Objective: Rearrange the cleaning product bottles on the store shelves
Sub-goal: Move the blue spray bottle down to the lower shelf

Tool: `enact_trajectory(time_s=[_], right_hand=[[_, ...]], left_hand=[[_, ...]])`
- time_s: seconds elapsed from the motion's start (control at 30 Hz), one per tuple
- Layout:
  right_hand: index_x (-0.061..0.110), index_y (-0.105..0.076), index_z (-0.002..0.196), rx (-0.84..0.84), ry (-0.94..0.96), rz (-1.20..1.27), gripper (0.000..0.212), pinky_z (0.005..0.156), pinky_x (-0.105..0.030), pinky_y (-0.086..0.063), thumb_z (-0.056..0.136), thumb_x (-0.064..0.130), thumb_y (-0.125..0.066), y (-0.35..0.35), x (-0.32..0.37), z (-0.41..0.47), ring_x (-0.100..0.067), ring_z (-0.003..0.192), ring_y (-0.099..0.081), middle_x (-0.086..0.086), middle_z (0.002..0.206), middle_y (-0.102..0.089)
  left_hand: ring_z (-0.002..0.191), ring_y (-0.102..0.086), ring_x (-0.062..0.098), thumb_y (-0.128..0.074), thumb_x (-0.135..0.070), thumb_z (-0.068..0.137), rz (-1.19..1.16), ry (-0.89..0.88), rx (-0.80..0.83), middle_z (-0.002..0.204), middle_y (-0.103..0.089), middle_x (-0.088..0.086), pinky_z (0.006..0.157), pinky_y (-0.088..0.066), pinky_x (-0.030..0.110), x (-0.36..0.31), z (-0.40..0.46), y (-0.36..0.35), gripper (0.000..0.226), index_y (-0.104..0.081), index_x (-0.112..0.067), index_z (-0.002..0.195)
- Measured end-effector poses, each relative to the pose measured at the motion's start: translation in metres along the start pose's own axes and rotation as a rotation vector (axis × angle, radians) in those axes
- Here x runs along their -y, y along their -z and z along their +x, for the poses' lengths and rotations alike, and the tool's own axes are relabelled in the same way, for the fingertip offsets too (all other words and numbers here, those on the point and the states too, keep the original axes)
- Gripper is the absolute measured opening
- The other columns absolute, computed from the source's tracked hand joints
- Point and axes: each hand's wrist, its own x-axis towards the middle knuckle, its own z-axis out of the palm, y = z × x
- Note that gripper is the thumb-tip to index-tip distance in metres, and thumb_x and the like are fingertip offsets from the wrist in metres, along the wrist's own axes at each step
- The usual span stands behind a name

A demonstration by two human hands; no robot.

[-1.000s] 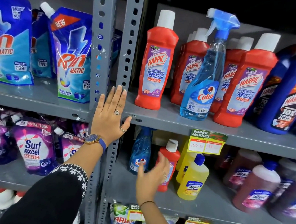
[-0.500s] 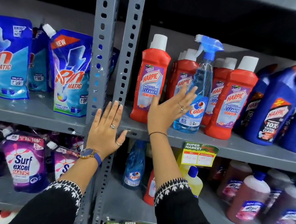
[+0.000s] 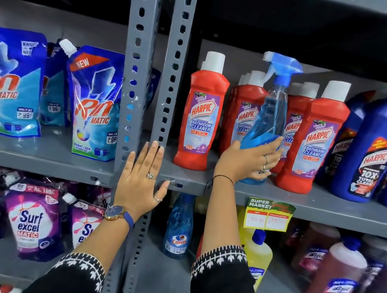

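A blue Colin spray bottle (image 3: 272, 111) with a trigger head stands on the upper right shelf (image 3: 191, 181) among red Harpic bottles (image 3: 202, 116). My right hand (image 3: 249, 161) is wrapped around the spray bottle's lower body. My left hand (image 3: 141, 179) lies flat, fingers spread, against the grey upright post (image 3: 138, 70) and the shelf edge, holding nothing. A second Colin bottle (image 3: 178, 227) without a trigger stands on the shelf below, next to a yellow bottle (image 3: 257, 254).
Blue Harpic bottles (image 3: 374, 149) crowd the upper shelf's right end. Rin pouches (image 3: 92, 103) fill the upper left bay, Surf Excel pouches (image 3: 31, 220) the bay beneath. Brownish bottles (image 3: 338, 273) stand lower right. A price tag (image 3: 268, 215) hangs from the shelf edge.
My right hand rose from the lower shelf to the upper one and closed around the Colin spray bottle. My left hand stayed on the post.
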Motion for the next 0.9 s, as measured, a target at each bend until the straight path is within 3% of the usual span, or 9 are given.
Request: enact_trajectory(time_s=[0.23, 0.37, 0.43, 0.5, 0.7, 0.83, 0.9], right_hand=[[0.023, -0.03, 0.142, -0.01, 0.017, 0.151, 0.09, 0.107, -0.055, -0.023, 0.061, 0.022, -0.07, 0.008, 0.009, -0.008, -0.025, 0.134, -0.03, -0.007, 0.143, -0.035], [0.017, -0.029, 0.14, 0.034, 0.067, 0.327, 0.087, 0.105, -0.054, -0.032, 0.062, 0.018, -0.068, 0.016, 0.014, -0.013, -0.027, 0.122, -0.041, -0.01, 0.138, -0.035], [0.015, -0.03, 0.139, 0.069, 0.093, 0.423, 0.085, 0.101, -0.042, -0.041, 0.063, 0.013, -0.066, 0.019, 0.015, -0.016, -0.025, 0.118, -0.043, -0.011, 0.135, -0.035], [0.013, -0.03, 0.14, 0.113, 0.118, 0.468, 0.084, 0.096, -0.024, -0.04, 0.064, 0.007, -0.066, 0.023, 0.018, -0.019, -0.021, 0.117, -0.041, -0.011, 0.136, -0.034], [0.019, -0.029, 0.139, 0.243, 0.178, 0.505, 0.086, 0.095, -0.03, -0.046, 0.063, 0.003, -0.066, 0.035, 0.021, -0.033, -0.019, 0.12, -0.04, -0.003, 0.135, -0.032], [0.017, -0.03, 0.137, 0.316, 0.217, 0.571, 0.085, 0.078, -0.002, -0.04, 0.063, -0.002, -0.067, 0.057, 0.028, -0.045, 0.0, 0.112, -0.04, -0.008, 0.131, -0.035], [0.023, -0.028, 0.135, 0.37, 0.262, 0.599, 0.085, 0.08, -0.001, -0.038, 0.061, 0.004, -0.067, 0.068, 0.03, -0.054, 0.009, 0.109, -0.039, -0.005, 0.128, -0.037]], left_hand=[[0.147, -0.001, 0.017, -0.04, -0.041, 0.088, -0.001, 0.0, 0.002, 0.16, 0.007, 0.0, 0.12, 0.001, 0.037, 0.0, 0.001, 0.0, 0.083, 0.002, -0.013, 0.153], [0.147, -0.002, 0.018, -0.04, -0.041, 0.088, -0.007, 0.003, 0.009, 0.161, 0.005, 0.001, 0.12, 0.001, 0.037, 0.001, 0.0, 0.0, 0.082, 0.0, -0.013, 0.154], [0.147, -0.002, 0.018, -0.04, -0.041, 0.087, -0.006, 0.003, 0.011, 0.161, 0.005, 0.001, 0.12, 0.001, 0.036, 0.001, 0.0, 0.0, 0.083, 0.0, -0.013, 0.154], [0.147, -0.002, 0.017, -0.04, -0.041, 0.087, -0.005, 0.006, 0.012, 0.161, 0.005, 0.0, 0.12, 0.001, 0.036, 0.0, 0.0, 0.0, 0.083, 0.0, -0.013, 0.154], [0.147, -0.003, 0.017, -0.039, -0.042, 0.088, -0.008, 0.009, 0.004, 0.161, 0.003, 0.0, 0.12, 0.0, 0.037, 0.0, 0.0, 0.0, 0.081, -0.001, -0.013, 0.154], [0.147, -0.002, 0.017, -0.038, -0.042, 0.088, -0.007, 0.006, 0.008, 0.161, 0.004, 0.0, 0.12, 0.001, 0.037, 0.0, 0.0, 0.0, 0.08, -0.001, -0.013, 0.154], [0.147, 0.0, 0.016, -0.03, -0.044, 0.094, -0.02, 0.007, 0.0, 0.161, 0.005, -0.001, 0.12, 0.002, 0.036, 0.001, 0.0, 0.001, 0.074, 0.0, -0.014, 0.154]])
